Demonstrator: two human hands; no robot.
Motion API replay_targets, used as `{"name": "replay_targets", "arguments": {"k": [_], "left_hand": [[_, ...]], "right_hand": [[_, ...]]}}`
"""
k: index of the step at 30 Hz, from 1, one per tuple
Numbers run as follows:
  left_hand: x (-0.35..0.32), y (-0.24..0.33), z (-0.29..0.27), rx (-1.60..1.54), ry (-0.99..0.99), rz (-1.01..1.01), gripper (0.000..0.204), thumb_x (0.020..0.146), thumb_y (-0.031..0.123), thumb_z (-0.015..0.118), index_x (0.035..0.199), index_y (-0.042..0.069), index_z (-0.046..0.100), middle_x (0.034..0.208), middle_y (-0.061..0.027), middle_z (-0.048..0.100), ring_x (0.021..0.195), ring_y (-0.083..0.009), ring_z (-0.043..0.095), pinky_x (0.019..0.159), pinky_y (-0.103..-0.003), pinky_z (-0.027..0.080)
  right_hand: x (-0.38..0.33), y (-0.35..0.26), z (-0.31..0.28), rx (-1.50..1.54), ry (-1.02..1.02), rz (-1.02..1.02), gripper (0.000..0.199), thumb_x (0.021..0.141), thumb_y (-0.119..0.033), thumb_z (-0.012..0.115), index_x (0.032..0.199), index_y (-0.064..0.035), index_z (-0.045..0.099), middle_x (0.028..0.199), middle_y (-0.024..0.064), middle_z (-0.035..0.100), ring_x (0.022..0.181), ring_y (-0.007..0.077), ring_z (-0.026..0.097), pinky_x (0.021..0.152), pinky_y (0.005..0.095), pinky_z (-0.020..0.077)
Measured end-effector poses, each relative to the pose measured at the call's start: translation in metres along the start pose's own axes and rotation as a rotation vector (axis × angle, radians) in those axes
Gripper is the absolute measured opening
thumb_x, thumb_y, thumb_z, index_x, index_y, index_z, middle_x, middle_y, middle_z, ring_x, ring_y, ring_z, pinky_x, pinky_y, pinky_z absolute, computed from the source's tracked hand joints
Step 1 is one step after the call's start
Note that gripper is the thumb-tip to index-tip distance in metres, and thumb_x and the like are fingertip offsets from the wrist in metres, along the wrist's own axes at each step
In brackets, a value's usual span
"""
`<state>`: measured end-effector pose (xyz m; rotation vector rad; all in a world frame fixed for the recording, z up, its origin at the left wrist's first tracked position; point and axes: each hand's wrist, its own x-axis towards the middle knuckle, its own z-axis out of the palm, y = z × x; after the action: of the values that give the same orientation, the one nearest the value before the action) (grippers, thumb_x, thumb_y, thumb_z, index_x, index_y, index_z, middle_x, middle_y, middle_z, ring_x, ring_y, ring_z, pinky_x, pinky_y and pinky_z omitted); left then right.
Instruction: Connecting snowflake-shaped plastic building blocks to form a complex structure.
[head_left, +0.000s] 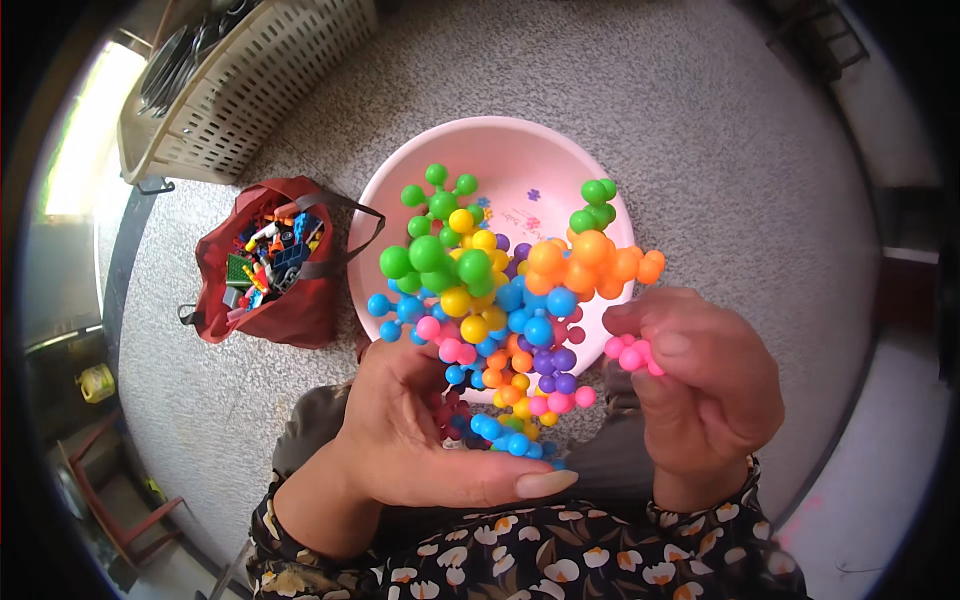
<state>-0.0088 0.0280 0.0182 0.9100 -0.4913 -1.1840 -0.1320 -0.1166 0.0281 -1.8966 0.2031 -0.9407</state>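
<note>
A branching cluster of ball-shaped plastic connector pieces (513,295) in green, yellow, blue, orange, purple and pink rises above my lap. My left hand (400,430) grips it from the lower left, thumb stretched along its near side; the other fingers are mostly hidden behind it. Just to the right of the cluster, my right hand (705,375) pinches a single pink ball connector piece (632,353) between thumb and fingers. That pink piece is apart from the cluster. Beneath and beyond the cluster stands a round pink basin (395,190), partly covered by it.
Left of the basin sits a dark red cloth bag (315,325) full of small building bricks, its strap reaching the basin's rim. A beige slatted plastic basket (240,95) stands at the far left. A wooden chair frame (120,500) is at the left edge. Speckled grey flooring (720,170) surrounds the basin.
</note>
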Motion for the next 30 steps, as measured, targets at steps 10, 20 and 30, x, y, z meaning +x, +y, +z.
{"name": "replay_targets", "arguments": {"k": [10,20,30], "left_hand": [[-0.003,0.000,0.007,0.132,0.190,-0.023,0.069,0.054,0.009,0.082,0.113,-0.004,0.048,0.113,-0.0114,0.051,0.104,-0.0190,0.051,0.089,-0.032,0.040],[-0.001,0.003,0.006,0.137,0.184,-0.059,0.061,0.061,0.008,0.076,0.114,-0.004,0.047,0.112,-0.0122,0.050,0.104,-0.0205,0.049,0.089,-0.032,0.038],[0.009,0.006,0.001,0.057,0.212,-0.125,0.035,0.077,0.002,0.062,0.110,-0.004,0.049,0.104,-0.0073,0.053,0.092,-0.0117,0.051,0.079,-0.025,0.043]], "right_hand": [[0.005,0.001,-0.004,-0.102,-0.233,-0.206,0.026,0.063,-0.003,0.063,0.088,-0.0007,0.064,0.083,0.0097,0.059,0.074,0.0223,0.059,0.061,0.0301,0.0478],[0.003,0.000,0.001,-0.145,-0.253,-0.160,0.028,0.064,0.002,0.061,0.092,0.0023,0.062,0.090,0.0128,0.057,0.075,0.0256,0.060,0.067,0.0322,0.0515],[-0.003,0.008,0.008,-0.162,-0.233,-0.158,0.028,0.066,0.004,0.062,0.093,0.0000,0.062,0.089,0.0130,0.057,0.076,0.0257,0.060,0.065,0.0316,0.0522]]}}
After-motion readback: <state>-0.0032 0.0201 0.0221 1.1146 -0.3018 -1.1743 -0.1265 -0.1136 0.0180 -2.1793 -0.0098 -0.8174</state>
